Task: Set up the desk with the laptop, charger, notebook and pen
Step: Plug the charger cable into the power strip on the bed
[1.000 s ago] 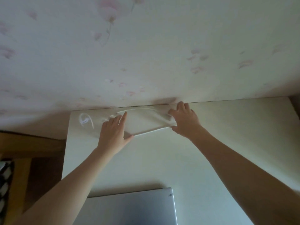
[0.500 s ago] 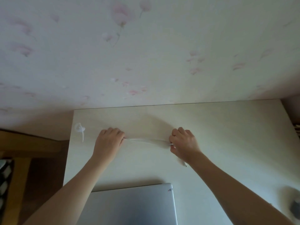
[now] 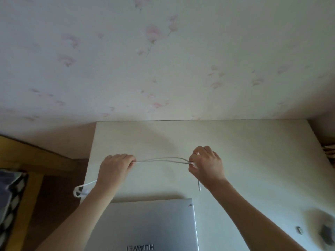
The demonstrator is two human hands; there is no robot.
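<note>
Head view: left hand (image 3: 116,169) and right hand (image 3: 206,164) each grip the charger cable (image 3: 161,159) mid-frame, above the closed laptop (image 3: 148,223). Charger step; next, probably lay it on the surface (image 3: 244,151).

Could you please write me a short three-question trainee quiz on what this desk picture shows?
1. True or false: the laptop lid is open.
2. What stretches between the left hand and the right hand?
3. The cable's plug tip hangs: A) below the right hand, B) on the laptop, C) against the wall.

Key: 1 false, it is closed; 2 the white cable, doubled; 3 A.
</note>
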